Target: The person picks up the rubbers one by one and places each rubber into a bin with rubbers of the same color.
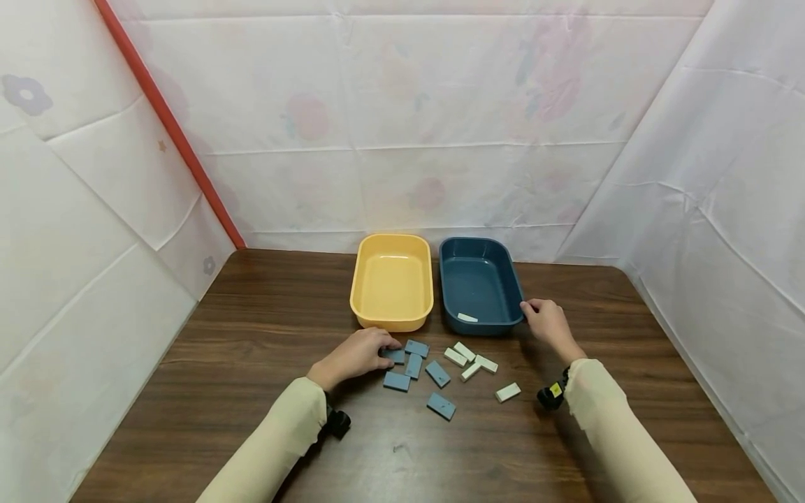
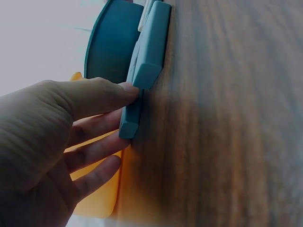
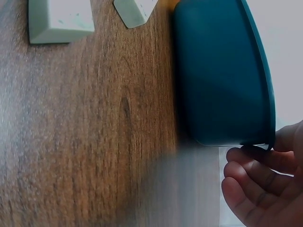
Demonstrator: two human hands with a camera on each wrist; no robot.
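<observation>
Six blue-grey blocks, clock centre, one pinched between your left hand's thumb and fingers at 9 | six white blocks: five at 3, one inside the blue tray at 1, whose rim your right hand pinches | one yellow tray, 11 | brown wood-grain table | printed white sheets around; red strip, 10
</observation>
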